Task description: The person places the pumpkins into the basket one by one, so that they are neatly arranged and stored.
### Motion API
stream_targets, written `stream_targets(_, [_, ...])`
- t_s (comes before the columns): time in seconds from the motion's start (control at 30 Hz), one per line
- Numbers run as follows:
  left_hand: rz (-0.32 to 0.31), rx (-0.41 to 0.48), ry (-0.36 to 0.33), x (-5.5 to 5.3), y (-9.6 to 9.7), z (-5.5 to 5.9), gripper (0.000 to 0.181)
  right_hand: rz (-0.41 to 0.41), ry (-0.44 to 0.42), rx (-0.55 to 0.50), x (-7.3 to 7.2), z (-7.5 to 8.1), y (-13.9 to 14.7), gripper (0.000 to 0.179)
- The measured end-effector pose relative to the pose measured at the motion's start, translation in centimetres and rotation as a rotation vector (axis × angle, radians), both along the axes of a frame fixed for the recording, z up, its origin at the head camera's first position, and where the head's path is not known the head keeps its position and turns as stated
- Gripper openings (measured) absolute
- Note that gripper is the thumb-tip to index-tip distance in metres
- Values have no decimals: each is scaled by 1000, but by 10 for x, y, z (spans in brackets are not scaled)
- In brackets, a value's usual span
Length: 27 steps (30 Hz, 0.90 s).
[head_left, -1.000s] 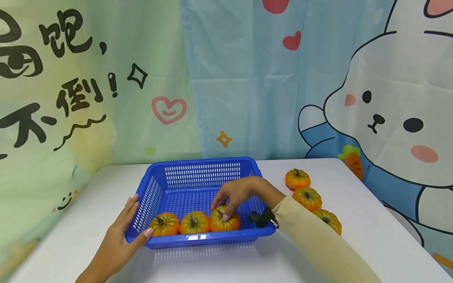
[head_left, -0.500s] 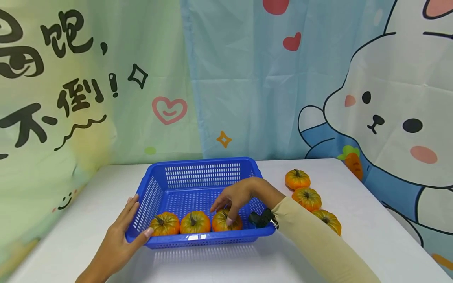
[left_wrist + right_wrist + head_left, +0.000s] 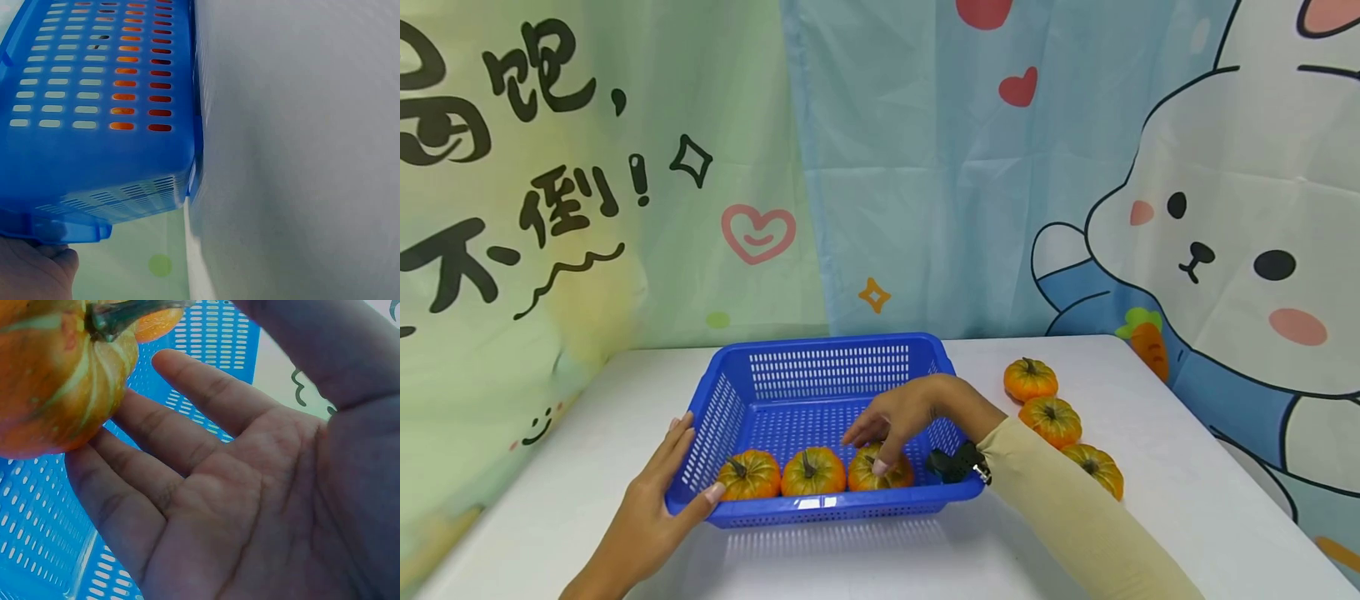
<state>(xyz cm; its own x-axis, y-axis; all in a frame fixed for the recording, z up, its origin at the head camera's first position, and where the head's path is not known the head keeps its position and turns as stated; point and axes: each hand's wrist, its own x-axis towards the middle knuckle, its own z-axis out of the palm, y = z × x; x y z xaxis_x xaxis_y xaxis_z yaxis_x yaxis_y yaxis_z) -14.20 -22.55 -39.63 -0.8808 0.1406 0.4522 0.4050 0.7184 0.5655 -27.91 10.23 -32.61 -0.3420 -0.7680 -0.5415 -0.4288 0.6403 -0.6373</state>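
Note:
A blue plastic basket (image 3: 831,342) stands on the white table, with three small orange-green pumpkins in a row along its front inside wall. My left hand (image 3: 643,508) holds the near left corner, thumb over the rim and fingers along the left side. In the left wrist view, that hand (image 3: 34,272) shows at the basket's rim. My right hand (image 3: 898,417) is over the rightmost pumpkin (image 3: 876,475), thumb at its near side. The right wrist view shows loosely extended fingers (image 3: 169,425) beside this pumpkin (image 3: 56,375), the index finger off its surface.
To the right of the basket, three more pumpkins (image 3: 1051,421) line up on the table (image 3: 1180,450), the nearest partly behind the right sleeve (image 3: 1075,508). A black wrist device (image 3: 955,462) overlaps the basket's right end. A printed curtain (image 3: 880,167) hangs behind.
The rightmost pumpkin in the basket has shifted slightly right, away from the middle one. My right fingers have loosened and spread a little from it. My left hand and the basket have stayed still.

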Motion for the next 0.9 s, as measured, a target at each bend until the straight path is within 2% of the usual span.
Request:
stream_targets(0.23, [-7, 2, 17, 0, 0, 1, 76, -19, 72, -60, 2, 3, 3, 62])
stream_targets(0.47, [-11, 7, 15, 1, -2, 2, 76, -94, 167, -136, 9, 20, 14, 56])
stream_targets(0.57, [-14, 11, 20, 2, -3, 4, 76, -103, 189, -192, 12, 28, 19, 55])
stream_targets(0.73, [2, -1, -15, 1, -1, 2, 77, -114, 211, -295, 17, 40, 30, 54])
stream_targets(0.9, [-2, 1, -12, 1, 0, 3, 76, -138, 218, -383, 22, 42, 37, 53])
